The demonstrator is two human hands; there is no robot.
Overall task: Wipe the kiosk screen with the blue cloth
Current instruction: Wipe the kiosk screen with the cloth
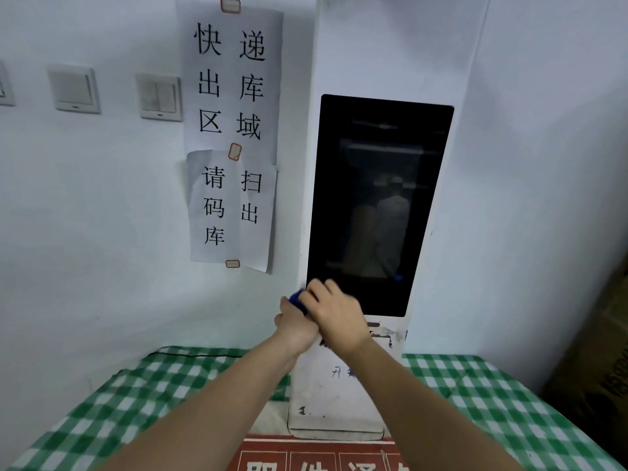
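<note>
The kiosk screen is a tall black panel in a white stand, dark and reflecting the room. My two hands meet at its lower left corner. The blue cloth shows only as a small bunched patch between them; most of it is hidden. My left hand is closed around the cloth from below. My right hand lies over the cloth and the left hand, fingers curled at the screen's bottom edge.
The kiosk's white base stands on a table with a green checked cloth. Paper notices and light switches hang on the wall to the left. A red sign lies in front of the base. A cardboard box stands right.
</note>
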